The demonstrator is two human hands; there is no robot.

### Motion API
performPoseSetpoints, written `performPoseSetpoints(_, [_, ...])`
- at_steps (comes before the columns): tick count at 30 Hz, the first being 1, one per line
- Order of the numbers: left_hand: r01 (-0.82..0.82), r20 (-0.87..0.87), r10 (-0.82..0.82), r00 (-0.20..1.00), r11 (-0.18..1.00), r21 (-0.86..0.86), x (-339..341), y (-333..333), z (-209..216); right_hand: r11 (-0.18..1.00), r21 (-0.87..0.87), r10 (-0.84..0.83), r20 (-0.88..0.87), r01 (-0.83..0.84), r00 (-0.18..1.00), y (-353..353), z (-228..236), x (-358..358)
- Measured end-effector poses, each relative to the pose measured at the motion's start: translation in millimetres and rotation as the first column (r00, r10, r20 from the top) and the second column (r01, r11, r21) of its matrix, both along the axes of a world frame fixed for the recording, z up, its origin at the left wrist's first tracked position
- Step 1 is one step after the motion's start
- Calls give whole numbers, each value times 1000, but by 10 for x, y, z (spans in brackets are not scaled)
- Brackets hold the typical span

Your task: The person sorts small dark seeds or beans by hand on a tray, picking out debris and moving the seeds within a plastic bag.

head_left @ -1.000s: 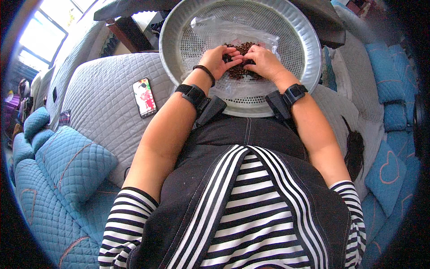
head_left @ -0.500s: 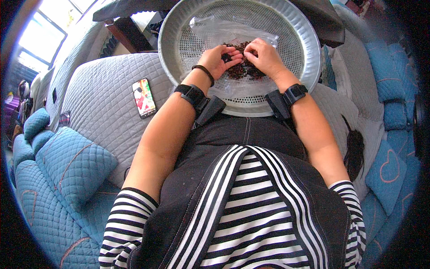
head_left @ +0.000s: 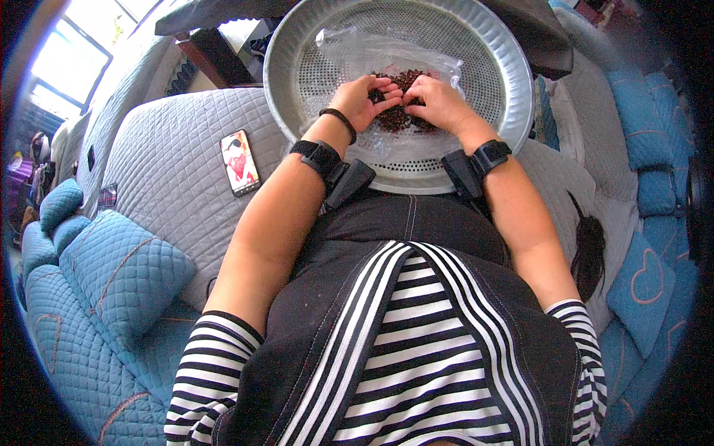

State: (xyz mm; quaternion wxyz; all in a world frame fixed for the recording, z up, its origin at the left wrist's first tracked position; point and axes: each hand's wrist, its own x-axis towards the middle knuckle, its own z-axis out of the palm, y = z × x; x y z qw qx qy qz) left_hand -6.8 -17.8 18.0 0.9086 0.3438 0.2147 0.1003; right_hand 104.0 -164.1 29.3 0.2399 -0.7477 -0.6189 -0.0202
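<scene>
A wide round metal sieve tray (head_left: 518,89) with a perforated bottom lies in front of my lap. On its bottom is a crumpled clear plastic bag (head_left: 349,46), and a pile of small dark brown, bean-like pieces (head_left: 394,120) rests on the plastic. My left hand (head_left: 358,102) is over the left side of the pile, palm turned up and fingers stretched to the right; dark pieces show by its fingers. Facing it, my right hand (head_left: 444,104) has thumb and fingers pinched together near the left fingertips. Whatever is in that pinch is too small to name.
Left of my forearm a phone (head_left: 240,163) with a lit screen lies on the grey quilted cover (head_left: 163,141). Blue quilted cushions (head_left: 123,271) lie at both sides. Something dark and hair-like (head_left: 589,253) is beside my right arm. A dark-draped piece of furniture (head_left: 539,41) stands beyond the tray.
My right hand has dipped slightly left and down toward the pile and the left fingertips. The left hand has stayed almost still. The picture on the phone screen has changed.
</scene>
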Motion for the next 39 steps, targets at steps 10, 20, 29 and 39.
performPoseSetpoints(10, [1, 14, -1, 1000, 1000, -1, 4, 2, -6, 998, -58, 39, 12, -39, 999, 18, -50, 23])
performPoseSetpoints(20, [1, 11, -1, 1000, 1000, 1, 10, -12, 11, 988, 35, -151, 72, 149, 986, 12, -44, 51])
performPoseSetpoints(29, [16, -2, -16, 1000, 1000, 10, 33, 16, -36, 993, -28, -108, 126, 112, 986, -19, -11, 33])
performPoseSetpoints(39, [49, 48, -49, 998, 999, 8, 6, -1, -26, 966, 160, -200, -33, 203, 979, 43, 49, 0])
